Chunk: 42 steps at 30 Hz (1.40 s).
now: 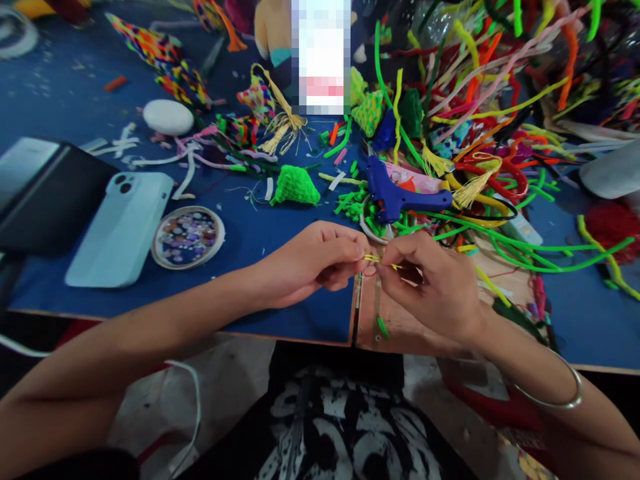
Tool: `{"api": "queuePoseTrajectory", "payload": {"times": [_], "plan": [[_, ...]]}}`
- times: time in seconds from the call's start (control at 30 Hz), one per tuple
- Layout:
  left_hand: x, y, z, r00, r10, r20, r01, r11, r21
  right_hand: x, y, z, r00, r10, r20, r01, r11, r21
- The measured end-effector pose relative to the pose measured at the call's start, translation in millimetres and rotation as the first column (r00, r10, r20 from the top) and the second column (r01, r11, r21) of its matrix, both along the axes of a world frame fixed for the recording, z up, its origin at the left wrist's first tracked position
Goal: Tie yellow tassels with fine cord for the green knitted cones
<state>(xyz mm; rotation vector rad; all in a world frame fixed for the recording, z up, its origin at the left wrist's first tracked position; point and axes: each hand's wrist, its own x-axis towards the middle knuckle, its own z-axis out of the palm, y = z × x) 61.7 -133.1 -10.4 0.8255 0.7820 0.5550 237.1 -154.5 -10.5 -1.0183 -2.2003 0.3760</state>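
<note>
Between my two hands runs a thin yellow cord (371,258), possibly looped. My left hand (325,257) pinches one end of it between thumb and forefinger. A short way to the right, my right hand (435,280) pinches the cord too, its other fingers curled. A small red thread loop (369,271) shows just below the cord. Behind the hands lie a blue glue gun (410,199) and a bright green fuzzy cone-shaped piece (296,186). Short green cuttings (353,202) are heaped beside the glue gun.
To the left are a light blue phone (120,230), a round dish of beads (163,257), a dark box-like object (50,193) and a white oval object (168,117). A tangle of coloured pipe cleaners (500,87) fills the right. A pixelated bright screen stands at the back.
</note>
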Motion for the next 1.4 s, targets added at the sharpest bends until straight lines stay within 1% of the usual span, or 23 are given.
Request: {"api": "queuePoseTrajectory", "payload": {"times": [0.27,0.33,0.4,0.47,0.53,0.63,0.97,1.13,1.23,1.33,1.4], "plan": [[-0.2,-0.8,2.2,1.0,0.023,-0.002,-0.023,1.0,0.015,-0.8,0.2,4.7,0.995,0.024,-0.094,-0.035,0.992,-0.12],[-0.3,-0.6,2.2,1.0,0.022,0.001,-0.022,1.0,0.015,-0.5,0.6,4.4,0.989,0.04,-0.144,-0.064,0.984,-0.167],[0.0,-0.2,1.8,1.0,0.022,0.004,-0.022,1.0,0.012,0.1,1.0,2.9,0.979,0.064,-0.192,-0.099,0.978,-0.181],[0.5,0.3,1.3,1.0,0.021,0.007,-0.021,1.0,0.005,0.9,1.0,0.5,0.98,0.08,-0.183,-0.107,0.984,-0.142],[0.8,0.4,0.8,1.0,0.014,0.013,-0.014,1.0,0.001,1.8,0.7,-2.2,0.99,0.08,-0.117,-0.087,0.995,-0.055],[0.2,0.1,0.6,1.0,0.006,0.022,-0.006,1.0,-0.001,3.4,-0.3,-5.6,0.997,0.073,-0.023,-0.072,0.996,0.058],[0.9,-1.2,-0.1,1.0,0.006,0.023,-0.005,1.0,-0.012,4.8,-0.3,-11.3,0.998,0.052,0.027,-0.056,0.982,0.182],[0.7,-0.1,-0.7,1.0,0.012,0.028,-0.011,1.0,-0.012,4.2,0.6,-11.9,0.998,0.044,0.041,-0.051,0.977,0.206],[-0.1,0.2,-0.5,1.0,0.012,0.008,-0.012,1.0,0.006,2.1,1.2,-8.9,0.999,0.029,0.026,-0.033,0.981,0.193],[-0.4,-0.3,0.0,1.0,0.007,-0.024,-0.006,0.999,0.041,0.2,2.0,-4.4,0.999,0.032,-0.018,-0.029,0.989,0.146],[-0.5,-0.7,0.2,0.999,-0.004,-0.032,0.007,0.998,0.067,0.1,2.1,-1.6,0.998,0.041,-0.049,-0.036,0.995,0.091]]}}
